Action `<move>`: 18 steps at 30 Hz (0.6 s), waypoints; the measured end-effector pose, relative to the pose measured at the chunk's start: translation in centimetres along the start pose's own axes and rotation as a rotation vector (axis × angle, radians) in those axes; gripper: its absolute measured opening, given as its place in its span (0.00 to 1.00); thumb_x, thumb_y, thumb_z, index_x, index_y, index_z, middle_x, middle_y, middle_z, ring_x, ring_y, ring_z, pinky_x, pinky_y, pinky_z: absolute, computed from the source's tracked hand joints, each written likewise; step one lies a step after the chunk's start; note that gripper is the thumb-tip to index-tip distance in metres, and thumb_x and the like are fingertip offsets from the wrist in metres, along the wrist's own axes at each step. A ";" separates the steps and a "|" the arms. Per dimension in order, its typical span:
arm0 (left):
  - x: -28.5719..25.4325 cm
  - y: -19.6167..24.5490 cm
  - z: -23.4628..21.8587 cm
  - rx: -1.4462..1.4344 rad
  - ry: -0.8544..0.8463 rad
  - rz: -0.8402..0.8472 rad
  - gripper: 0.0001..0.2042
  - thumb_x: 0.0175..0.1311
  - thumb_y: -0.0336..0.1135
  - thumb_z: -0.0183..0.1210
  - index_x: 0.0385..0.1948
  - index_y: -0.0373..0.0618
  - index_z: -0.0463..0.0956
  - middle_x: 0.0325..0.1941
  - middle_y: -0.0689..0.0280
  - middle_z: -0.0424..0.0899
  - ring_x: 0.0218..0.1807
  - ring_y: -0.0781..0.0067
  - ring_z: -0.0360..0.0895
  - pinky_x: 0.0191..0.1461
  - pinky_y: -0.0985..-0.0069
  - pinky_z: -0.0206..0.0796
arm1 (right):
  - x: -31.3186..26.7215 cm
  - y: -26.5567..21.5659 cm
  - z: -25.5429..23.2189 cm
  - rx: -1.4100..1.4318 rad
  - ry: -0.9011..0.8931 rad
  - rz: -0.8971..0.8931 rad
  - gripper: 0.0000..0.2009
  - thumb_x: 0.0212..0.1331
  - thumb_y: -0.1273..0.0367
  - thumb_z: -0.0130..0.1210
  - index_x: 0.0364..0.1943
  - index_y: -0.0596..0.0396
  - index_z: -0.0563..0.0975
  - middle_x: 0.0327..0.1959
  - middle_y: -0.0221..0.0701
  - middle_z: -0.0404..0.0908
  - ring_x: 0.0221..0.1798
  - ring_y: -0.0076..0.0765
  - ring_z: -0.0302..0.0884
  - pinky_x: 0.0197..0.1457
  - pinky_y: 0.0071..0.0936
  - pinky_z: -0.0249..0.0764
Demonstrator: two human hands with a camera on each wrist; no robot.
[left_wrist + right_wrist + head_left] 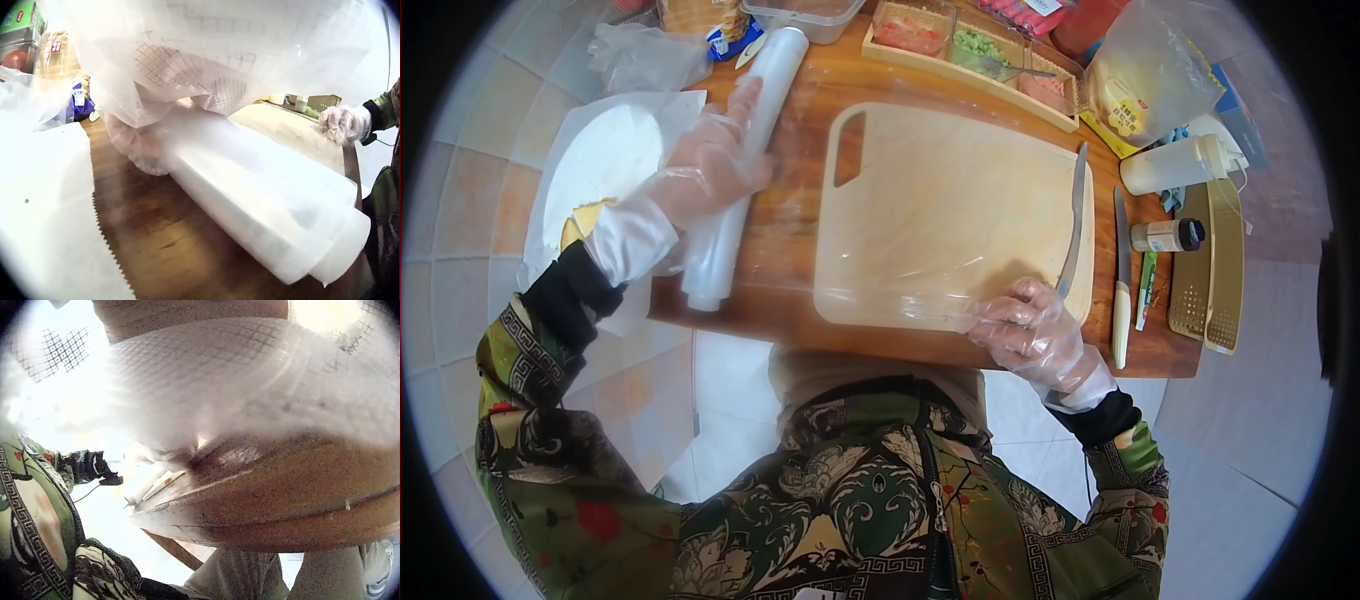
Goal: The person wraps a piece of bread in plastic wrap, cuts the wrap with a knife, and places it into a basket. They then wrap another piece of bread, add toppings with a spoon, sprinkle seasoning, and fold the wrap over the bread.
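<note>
My left hand (715, 165), in a clear plastic glove, grips a roll of cling film (718, 255) that lies slantwise at the left of the table. In the left wrist view, the roll (269, 200) runs out from under the hand toward the near edge. Clear film spreads from it over a cream cutting board (940, 190). At the board's near right corner, my gloved right hand (1040, 335) pinches the film's edge with curled fingers. A knife (1076, 215) lies along the board's right side, its lower end close to this hand. Blur hides the right fingertips in the right wrist view.
White paper (615, 130) with a bread slice (580, 222) lies left. Behind the board is a wooden tray (1000, 88) of chopped fillings. A second knife (1121, 290), a seasoning jar (1160, 236), a squeeze bottle (1175, 168) and a gold perforated basket (1215, 270) stand or lie right.
</note>
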State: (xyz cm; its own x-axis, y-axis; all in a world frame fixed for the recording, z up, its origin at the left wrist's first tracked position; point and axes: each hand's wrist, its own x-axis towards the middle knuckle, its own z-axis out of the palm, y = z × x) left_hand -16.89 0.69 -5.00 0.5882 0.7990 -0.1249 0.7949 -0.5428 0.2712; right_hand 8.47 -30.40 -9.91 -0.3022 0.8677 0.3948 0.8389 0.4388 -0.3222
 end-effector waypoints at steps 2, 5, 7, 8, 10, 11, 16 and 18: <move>0.0 0.1 -0.1 0.028 -0.021 -0.013 0.47 0.54 0.41 0.64 0.78 0.50 0.48 0.60 0.39 0.73 0.58 0.40 0.76 0.64 0.61 0.68 | 0.0 0.0 0.0 -0.002 -0.001 -0.001 0.18 0.42 0.72 0.71 0.42 0.41 0.87 0.38 0.20 0.84 0.40 0.33 0.76 0.46 0.30 0.74; 0.1 -0.3 0.1 0.042 -0.015 0.013 0.47 0.54 0.40 0.65 0.78 0.50 0.48 0.60 0.40 0.72 0.59 0.40 0.76 0.64 0.61 0.67 | -0.1 0.1 -0.1 0.000 -0.013 -0.004 0.18 0.42 0.72 0.70 0.42 0.41 0.87 0.38 0.20 0.84 0.41 0.34 0.76 0.46 0.31 0.74; 0.1 0.0 -0.1 0.054 -0.021 0.003 0.48 0.54 0.40 0.65 0.78 0.50 0.47 0.60 0.40 0.72 0.59 0.40 0.75 0.65 0.61 0.67 | -0.2 0.2 -0.2 0.004 -0.023 -0.004 0.18 0.42 0.72 0.70 0.42 0.41 0.87 0.39 0.21 0.84 0.41 0.34 0.76 0.46 0.31 0.74; 0.1 0.1 -0.2 0.066 -0.028 -0.009 0.48 0.54 0.40 0.65 0.78 0.50 0.47 0.60 0.41 0.72 0.59 0.40 0.75 0.65 0.61 0.67 | -0.2 0.2 -0.1 0.014 -0.026 -0.009 0.18 0.42 0.72 0.70 0.42 0.41 0.87 0.39 0.21 0.84 0.42 0.35 0.76 0.46 0.32 0.74; 0.2 -0.3 -0.1 0.077 -0.028 0.002 0.48 0.54 0.41 0.65 0.78 0.51 0.47 0.61 0.41 0.72 0.60 0.40 0.75 0.65 0.61 0.67 | -0.3 0.3 -0.1 0.024 -0.027 -0.014 0.18 0.42 0.72 0.69 0.42 0.42 0.87 0.40 0.21 0.84 0.42 0.35 0.75 0.46 0.32 0.74; 0.3 -0.5 -0.1 0.086 -0.029 0.012 0.48 0.53 0.41 0.65 0.78 0.51 0.48 0.61 0.41 0.72 0.60 0.40 0.75 0.65 0.61 0.67 | -0.4 0.3 -0.1 0.024 -0.029 -0.007 0.18 0.42 0.72 0.69 0.42 0.41 0.87 0.40 0.21 0.84 0.42 0.36 0.75 0.47 0.32 0.74; 0.2 0.3 -0.6 0.118 -0.050 -0.027 0.49 0.53 0.43 0.66 0.78 0.54 0.47 0.62 0.41 0.71 0.61 0.40 0.74 0.66 0.61 0.66 | -0.5 0.3 0.1 0.031 -0.035 0.011 0.18 0.41 0.72 0.69 0.42 0.41 0.86 0.40 0.21 0.84 0.42 0.36 0.75 0.47 0.32 0.75; 0.1 0.3 -0.7 0.140 -0.055 -0.048 0.49 0.53 0.43 0.66 0.78 0.54 0.46 0.63 0.40 0.70 0.61 0.39 0.74 0.67 0.60 0.66 | -0.4 0.2 -0.1 0.026 -0.047 0.011 0.19 0.41 0.72 0.68 0.42 0.39 0.86 0.42 0.20 0.84 0.42 0.36 0.75 0.47 0.33 0.75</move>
State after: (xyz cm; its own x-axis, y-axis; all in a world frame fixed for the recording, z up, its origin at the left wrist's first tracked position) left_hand -16.66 0.81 -4.26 0.5533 0.8117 -0.1872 0.8330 -0.5382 0.1287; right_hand 8.81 -30.66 -10.03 -0.3144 0.8822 0.3507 0.8304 0.4345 -0.3487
